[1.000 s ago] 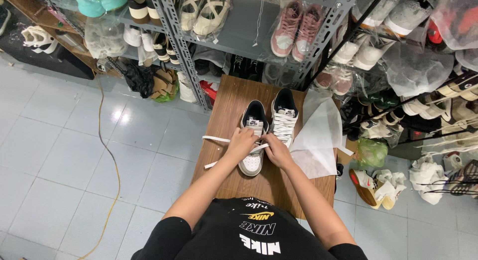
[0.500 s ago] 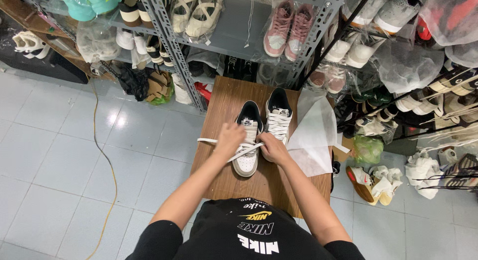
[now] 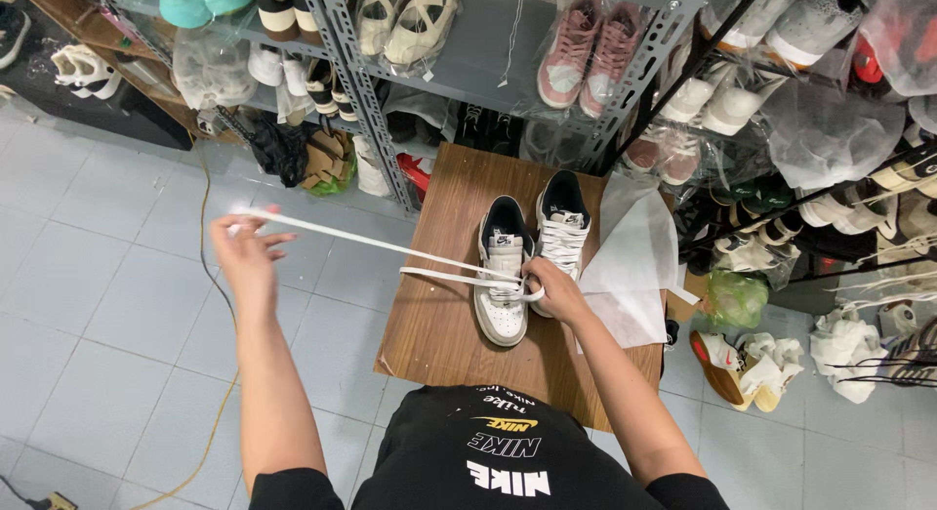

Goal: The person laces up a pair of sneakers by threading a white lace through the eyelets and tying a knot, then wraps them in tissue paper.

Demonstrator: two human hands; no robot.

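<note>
The near edge of the tabletop (image 3: 439,344) is covered by the person's black shirt (image 3: 498,451), and both arms are cut off by the bottom edge of the picture. The laces of the nearer white shoe (image 3: 503,276) are partly hidden under the right hand (image 3: 551,287), whose fingertips cannot be made out. The end of the white lace (image 3: 371,244) is lost inside the left hand (image 3: 246,251). The bagged shoes (image 3: 830,71) at the upper right are blurred by plastic and cut off at the edge.
</note>
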